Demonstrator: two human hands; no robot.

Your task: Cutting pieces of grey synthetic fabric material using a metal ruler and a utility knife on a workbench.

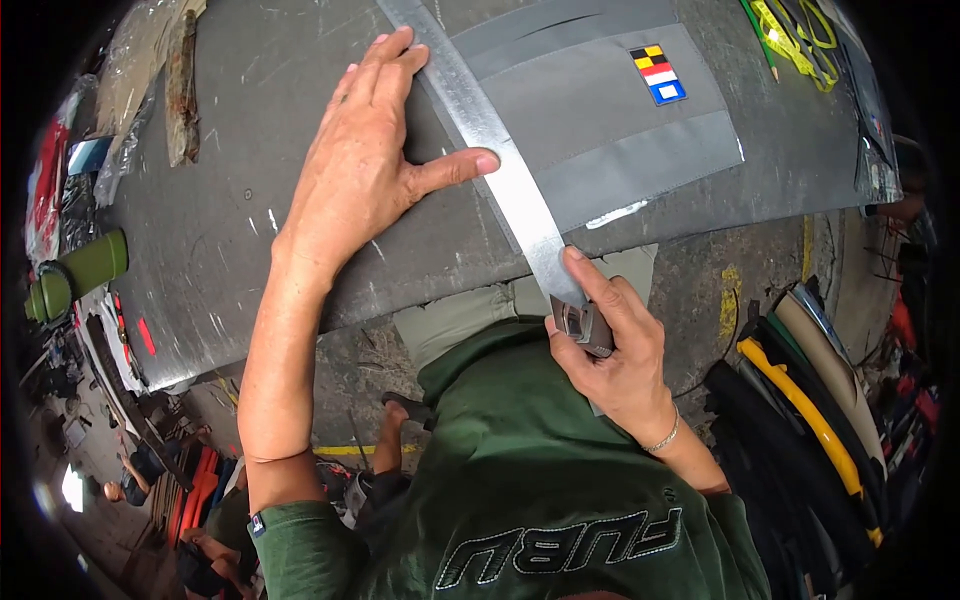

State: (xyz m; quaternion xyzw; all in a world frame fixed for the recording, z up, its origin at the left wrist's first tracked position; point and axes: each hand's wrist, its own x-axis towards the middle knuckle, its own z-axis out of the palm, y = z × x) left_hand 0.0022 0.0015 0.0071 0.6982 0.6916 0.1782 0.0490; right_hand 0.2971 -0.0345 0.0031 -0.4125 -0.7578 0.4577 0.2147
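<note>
Spreading over a metal ruler (515, 185): left hand (365, 160), toward 11 o'clock from view centre, palm down, thumb splayed out across the ruler face, fingertips up at its far left edge. Right hand (620, 350), toward 4 o'clock, is closed round a small dark-grey tool (588, 330), pinching it between thumb and fingers, with the index stretched forward to the ruler's right edge. Tool type unclear; hand covers most of it.

Ruler runs from 11–12 o'clock down through centre, its near end at the tool and out past the near edge of the tabletop (200, 260). It lies over the left side of a grey fabric panel (580, 110), which sits toward 1 o'clock, flat, with lighter grey bands and a dark margin peeking out left of the ruler. Multicoloured flag patch (658, 76) on the panel, also 1 o'clock.

Rest of tabletop: green pencil (760, 40) and looped yellow tape (785, 40) between 1 and 2 o'clock, side by side; brown, rough-surfaced strip (183, 90) at 10; olive-green cylindrical container (85, 270) at 9, tilted; short red strip (147, 337) just below that.

Off the tabletop: stacked rolls at 4 o'clock, including a yellow roll (810, 420). Another person (130, 480) at 8, small in view.
</note>
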